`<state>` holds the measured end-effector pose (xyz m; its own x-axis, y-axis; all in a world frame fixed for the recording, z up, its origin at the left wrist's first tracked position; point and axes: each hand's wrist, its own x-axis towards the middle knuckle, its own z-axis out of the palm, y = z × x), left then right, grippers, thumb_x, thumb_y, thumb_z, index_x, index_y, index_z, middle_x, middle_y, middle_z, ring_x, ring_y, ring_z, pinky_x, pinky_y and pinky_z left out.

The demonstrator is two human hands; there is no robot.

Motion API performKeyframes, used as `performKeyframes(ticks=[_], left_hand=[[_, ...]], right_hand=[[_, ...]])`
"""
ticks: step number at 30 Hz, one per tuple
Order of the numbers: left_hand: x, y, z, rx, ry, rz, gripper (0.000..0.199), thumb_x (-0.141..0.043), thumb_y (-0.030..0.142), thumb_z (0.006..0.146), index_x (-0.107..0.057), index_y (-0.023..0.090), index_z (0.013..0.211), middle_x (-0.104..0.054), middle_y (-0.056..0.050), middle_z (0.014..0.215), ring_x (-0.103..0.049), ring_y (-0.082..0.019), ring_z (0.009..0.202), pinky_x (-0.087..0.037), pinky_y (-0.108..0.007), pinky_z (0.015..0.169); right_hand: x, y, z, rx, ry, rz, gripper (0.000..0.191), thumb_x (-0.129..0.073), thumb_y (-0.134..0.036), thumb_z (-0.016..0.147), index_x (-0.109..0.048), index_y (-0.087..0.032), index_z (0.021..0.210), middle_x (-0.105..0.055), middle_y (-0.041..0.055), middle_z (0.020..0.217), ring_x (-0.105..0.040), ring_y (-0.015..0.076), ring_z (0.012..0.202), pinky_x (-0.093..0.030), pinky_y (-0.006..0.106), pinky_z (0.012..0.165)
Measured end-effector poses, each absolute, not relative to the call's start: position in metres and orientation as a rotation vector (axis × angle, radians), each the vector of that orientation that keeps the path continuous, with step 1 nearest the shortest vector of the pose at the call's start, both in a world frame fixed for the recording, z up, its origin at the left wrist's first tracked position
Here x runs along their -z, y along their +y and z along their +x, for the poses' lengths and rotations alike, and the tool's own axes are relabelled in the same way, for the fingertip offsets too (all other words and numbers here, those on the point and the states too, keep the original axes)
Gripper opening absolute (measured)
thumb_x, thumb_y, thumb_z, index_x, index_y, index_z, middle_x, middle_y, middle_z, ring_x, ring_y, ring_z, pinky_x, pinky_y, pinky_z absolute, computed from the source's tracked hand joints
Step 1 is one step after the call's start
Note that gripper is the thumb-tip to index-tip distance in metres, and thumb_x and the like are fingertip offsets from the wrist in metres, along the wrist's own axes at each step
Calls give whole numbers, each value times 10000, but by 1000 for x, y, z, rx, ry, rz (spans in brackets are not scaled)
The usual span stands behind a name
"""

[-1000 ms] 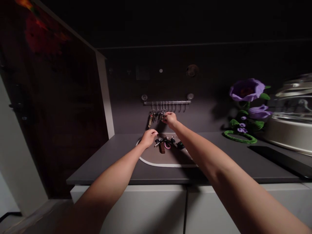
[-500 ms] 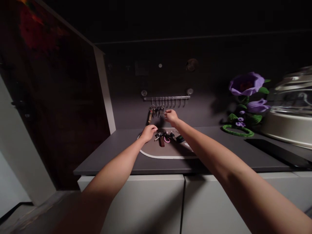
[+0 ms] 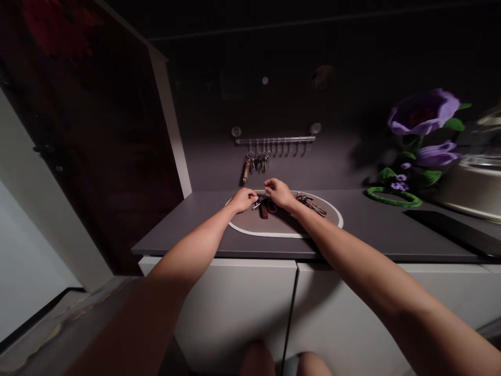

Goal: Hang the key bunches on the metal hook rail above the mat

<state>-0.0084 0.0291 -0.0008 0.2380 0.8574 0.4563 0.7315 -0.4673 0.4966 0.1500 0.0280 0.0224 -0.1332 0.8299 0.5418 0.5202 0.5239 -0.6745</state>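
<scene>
Over the left part of an oval brown mat [image 3: 250, 227] with a white rim, my left hand [image 3: 242, 199] has its fingertips closed together. A silvery key-like piece [image 3: 256, 206] shows just below them; whether it is gripped is unclear. My right hand [image 3: 278, 193] hovers just above the same heap, fingers curled and a small gap between thumb and forefinger. Under the hands lie a dark red-brown tag [image 3: 264, 211] and a pink loop [image 3: 272, 208], partly hidden. More keys [image 3: 311, 203] lie on the mat's right side. Several keys [image 3: 260, 162] hang from the clear hook rail [image 3: 276, 140], beside a patterned key fob [image 3: 246, 171].
Purple fabric flowers [image 3: 425, 115] with a green ring base [image 3: 393, 197] stand to the right. Beyond them are a cream-coloured domed container [image 3: 473, 185] and a flat black object [image 3: 454, 232]. White cabinet doors [image 3: 235, 308] sit below the grey counter [image 3: 172, 219].
My right hand has come down from beside the hanging keys to the heap on the mat. My left hand stays over the mat's left part. The camera view has tilted and shifted.
</scene>
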Motion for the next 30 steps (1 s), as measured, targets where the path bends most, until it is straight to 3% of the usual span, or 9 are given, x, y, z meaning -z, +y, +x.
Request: performKeyframes(ticks=[6,15,30], left_hand=[[1,29,-10,-939,1489,2243,240,-567,304,714,-706,121,781,-658,-30,686,-534,-129,631,-392,-241,621],[2,32,-11,-1038,1403,1867,67,-663,151,626,-674,108,676,-626,-4,605,-501,-86,578,-404,-225,627],[-3,33,-16,-1171,1309,1569,35,-602,117,723,-572,111,741,-557,30,566,-464,-51,507,-410,-218,609]], right_hand=[[-18,27,152,-187,-2064,-1236,161,-522,-117,764,-616,-147,892,-649,82,900,-570,149,814,-415,252,793],[-17,32,149,-174,-2070,-1327,170,-525,-95,752,-631,-152,872,-658,90,910,-584,169,837,-411,246,767],[-19,31,146,-186,-2062,-1337,133,-518,-141,778,-637,-155,837,-660,91,889,-579,178,824,-400,251,751]])
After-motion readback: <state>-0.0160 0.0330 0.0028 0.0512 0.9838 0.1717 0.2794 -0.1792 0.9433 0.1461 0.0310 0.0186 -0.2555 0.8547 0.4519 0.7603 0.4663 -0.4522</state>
